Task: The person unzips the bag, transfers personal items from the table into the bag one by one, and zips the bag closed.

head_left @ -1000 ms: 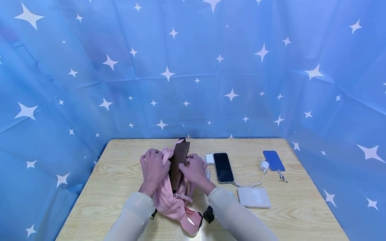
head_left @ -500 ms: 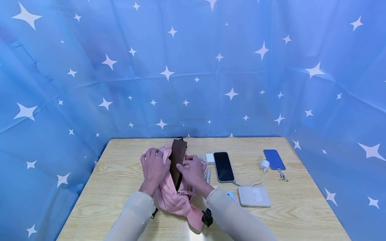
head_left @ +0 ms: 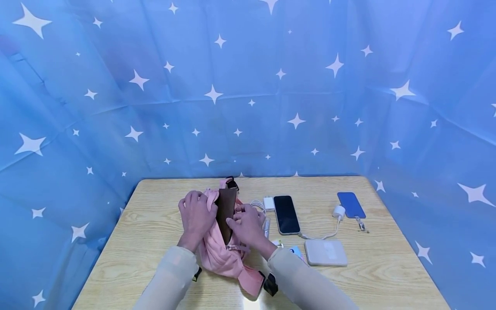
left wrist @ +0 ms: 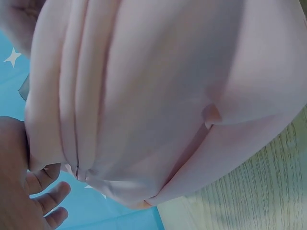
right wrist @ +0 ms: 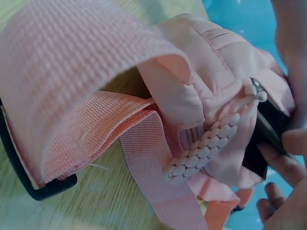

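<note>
A pink fabric bag (head_left: 218, 256) lies on the table, its zipped mouth spread. Inside the mouth stands a flat dark brown wallet-like case (head_left: 225, 211), its lower part hidden by the bag. My left hand (head_left: 196, 217) grips the left edge of the mouth; in the left wrist view its fingers (left wrist: 48, 196) curl at the fabric's edge. On the other side, my right hand (head_left: 248, 224) has the brown case pinched between thumb and forefinger, seen in the right wrist view. A braided pink zip pull (right wrist: 204, 146) hangs below the opening.
Right of the bag lie a coiled white cable (head_left: 257, 205), a white charger (head_left: 269, 203) and a black phone (head_left: 286, 215). Farther right are a white box (head_left: 326, 252), a round white plug (head_left: 339, 212) and a blue card holder (head_left: 351, 205). A black buckle (head_left: 270, 285) lies in front.
The brown case has shifted slightly, then sunk lower into the bag. My right hand has moved down a little with it; the left hand holds its place. The bag's front strap has flattened.
</note>
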The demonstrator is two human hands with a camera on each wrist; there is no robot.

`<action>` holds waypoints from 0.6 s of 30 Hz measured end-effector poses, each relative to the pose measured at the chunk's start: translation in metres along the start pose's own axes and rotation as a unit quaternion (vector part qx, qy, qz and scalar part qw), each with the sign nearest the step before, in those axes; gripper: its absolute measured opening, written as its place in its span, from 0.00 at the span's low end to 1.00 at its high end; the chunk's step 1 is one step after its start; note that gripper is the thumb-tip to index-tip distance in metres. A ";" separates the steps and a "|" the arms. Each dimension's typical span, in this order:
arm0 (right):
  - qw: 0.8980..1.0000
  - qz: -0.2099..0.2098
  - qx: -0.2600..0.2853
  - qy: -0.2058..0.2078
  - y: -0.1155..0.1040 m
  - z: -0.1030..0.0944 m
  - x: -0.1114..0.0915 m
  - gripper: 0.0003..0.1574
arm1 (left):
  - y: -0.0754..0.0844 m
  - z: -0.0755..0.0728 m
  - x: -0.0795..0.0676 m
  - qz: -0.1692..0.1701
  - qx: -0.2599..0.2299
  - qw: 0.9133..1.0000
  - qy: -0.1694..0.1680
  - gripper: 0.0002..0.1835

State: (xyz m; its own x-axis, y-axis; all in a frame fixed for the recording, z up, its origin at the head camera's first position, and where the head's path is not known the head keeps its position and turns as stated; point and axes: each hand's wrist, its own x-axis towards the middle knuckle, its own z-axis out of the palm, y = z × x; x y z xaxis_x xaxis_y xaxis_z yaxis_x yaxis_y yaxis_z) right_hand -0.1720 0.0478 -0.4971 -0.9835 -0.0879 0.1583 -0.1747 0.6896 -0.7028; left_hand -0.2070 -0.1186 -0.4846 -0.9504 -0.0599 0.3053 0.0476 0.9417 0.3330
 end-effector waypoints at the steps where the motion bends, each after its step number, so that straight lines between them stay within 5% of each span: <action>1: 1.000 -0.004 -0.004 0.000 0.000 0.000 -0.001 0.15 | 0.000 0.000 0.000 -0.001 0.000 1.000 -0.001 0.20; 18: 0.998 -0.029 -0.045 -0.024 -0.007 -0.004 -0.006 0.19 | 0.003 0.001 0.000 -0.001 -0.010 1.000 0.007 0.22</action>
State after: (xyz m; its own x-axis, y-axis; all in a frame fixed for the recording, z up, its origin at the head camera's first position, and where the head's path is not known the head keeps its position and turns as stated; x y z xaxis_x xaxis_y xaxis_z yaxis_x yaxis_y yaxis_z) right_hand -0.1648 0.0461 -0.4904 -0.9734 -0.1625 0.1617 -0.2285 0.7444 -0.6274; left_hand -0.2070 -0.1155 -0.4850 -0.9460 -0.0672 0.3172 0.0512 0.9350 0.3509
